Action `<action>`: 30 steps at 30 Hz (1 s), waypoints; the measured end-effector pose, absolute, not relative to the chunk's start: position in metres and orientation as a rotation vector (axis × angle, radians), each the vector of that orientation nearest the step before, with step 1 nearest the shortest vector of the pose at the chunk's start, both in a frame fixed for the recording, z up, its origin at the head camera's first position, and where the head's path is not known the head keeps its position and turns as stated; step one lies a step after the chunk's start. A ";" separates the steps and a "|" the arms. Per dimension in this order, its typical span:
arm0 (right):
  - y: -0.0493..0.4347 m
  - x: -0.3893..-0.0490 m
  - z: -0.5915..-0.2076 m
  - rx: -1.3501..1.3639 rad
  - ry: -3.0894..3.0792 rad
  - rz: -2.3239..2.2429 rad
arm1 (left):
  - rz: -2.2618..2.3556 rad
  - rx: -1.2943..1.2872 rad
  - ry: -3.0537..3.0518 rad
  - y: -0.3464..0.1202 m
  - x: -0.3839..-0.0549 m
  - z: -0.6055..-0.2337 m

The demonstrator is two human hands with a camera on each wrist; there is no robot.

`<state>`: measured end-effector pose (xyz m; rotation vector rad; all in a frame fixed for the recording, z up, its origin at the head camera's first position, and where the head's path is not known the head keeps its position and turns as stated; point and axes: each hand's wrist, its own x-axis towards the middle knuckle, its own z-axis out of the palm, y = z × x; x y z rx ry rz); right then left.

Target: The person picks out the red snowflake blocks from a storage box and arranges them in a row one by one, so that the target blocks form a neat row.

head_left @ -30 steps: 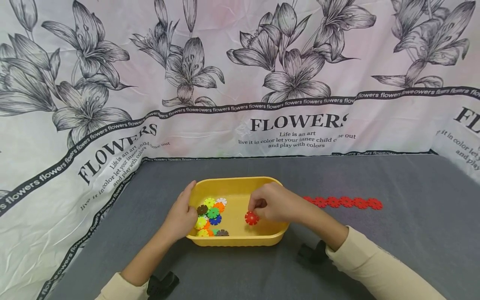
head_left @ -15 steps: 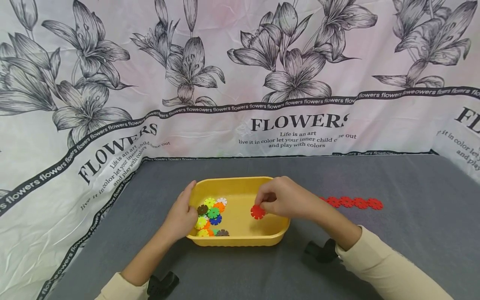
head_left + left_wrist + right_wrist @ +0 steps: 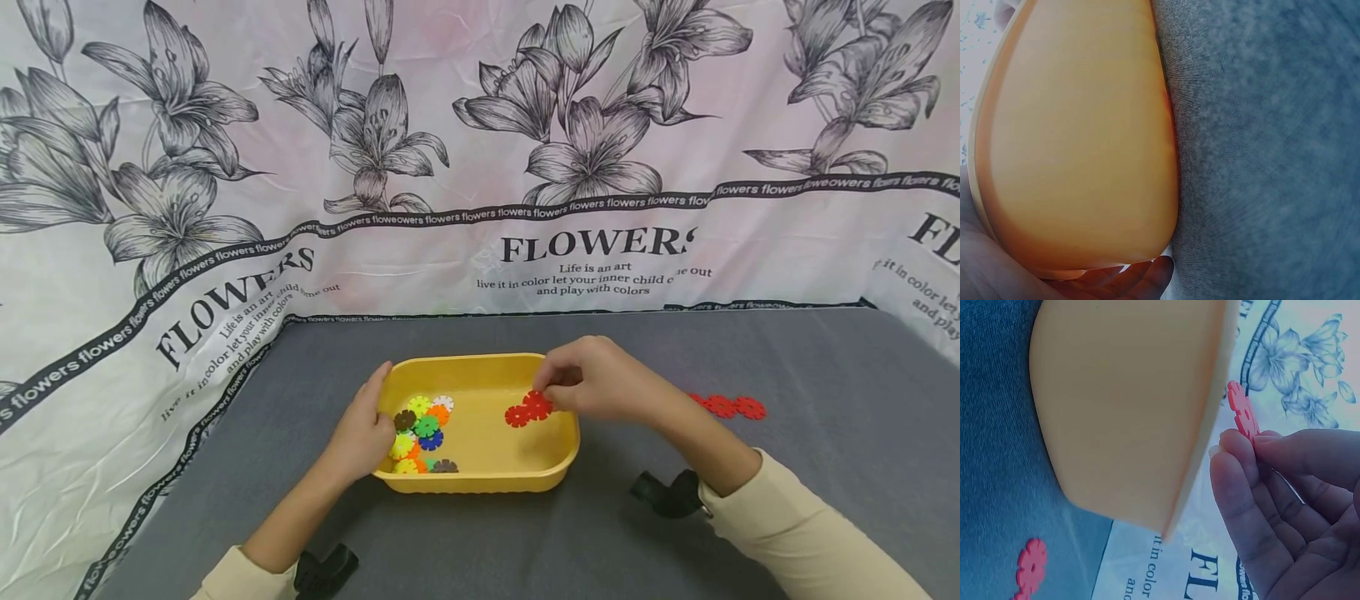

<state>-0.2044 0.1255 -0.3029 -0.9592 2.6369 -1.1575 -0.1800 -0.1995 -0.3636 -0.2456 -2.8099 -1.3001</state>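
Note:
My right hand (image 3: 600, 379) pinches two overlapping red snowflake discs (image 3: 517, 416) between thumb and forefinger, over the right part of a yellow plastic tub (image 3: 480, 482). In the right wrist view, the pinched red discs (image 3: 1242, 412) stand edge-on above the tub's rim; whether they are joined is hard to tell. My left hand (image 3: 360, 437) grips the tub's left end. The left wrist view shows its fingers (image 3: 1147, 279) against the outer end wall. Mixed snowflake discs (image 3: 427, 426) in yellow, green, blue, orange, brown and white lie at the tub's left inside.
A row of red snowflake discs (image 3: 722, 407) lies on the grey cloth (image 3: 480, 550) right of the tub, partly hidden behind my right forearm. Behind the table hangs a flower-printed curtain (image 3: 420, 267). Black wrist devices (image 3: 667, 493) are worn below both hands.
My right hand has moved right and away from me, up towards the tub's right rim. A second red disc now shows beside the first. The left hand and the tub have stayed put.

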 end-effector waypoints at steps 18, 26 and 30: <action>0.162 -0.199 -0.293 -0.772 2.646 -1.202 | -1.304 -0.235 -2.813 -0.200 -0.181 -0.363; 0.182 -0.196 -0.294 -0.761 2.725 -1.152 | -1.294 -0.226 -2.816 -0.199 -0.181 -0.364; 0.193 -0.193 -0.294 -0.734 2.749 -1.144 | -1.294 -0.234 -2.815 -0.199 -0.181 -0.364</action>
